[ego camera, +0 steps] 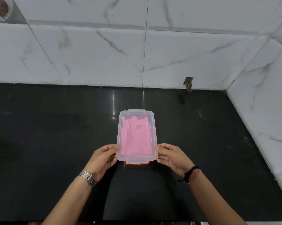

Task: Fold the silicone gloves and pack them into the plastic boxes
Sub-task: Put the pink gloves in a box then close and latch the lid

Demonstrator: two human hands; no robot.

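fingers of the left hand (103,157) and right hand (171,155) curl round the near corners of the plastic box (136,160), pinching it from both sides on the black counter (56,127); rigid, light, probably slick, so the rim corners suit; pink silicone gloves (136,138) lie folded inside under the lid, soft and floppy; the red clip (136,163) looks brittle.

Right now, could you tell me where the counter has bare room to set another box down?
The black counter is bare left of the plastic box and right of it, up to the tiled side wall. A strip behind the box, along the back wall, is free too. It is crowded only near the front, where both hands hold the box.
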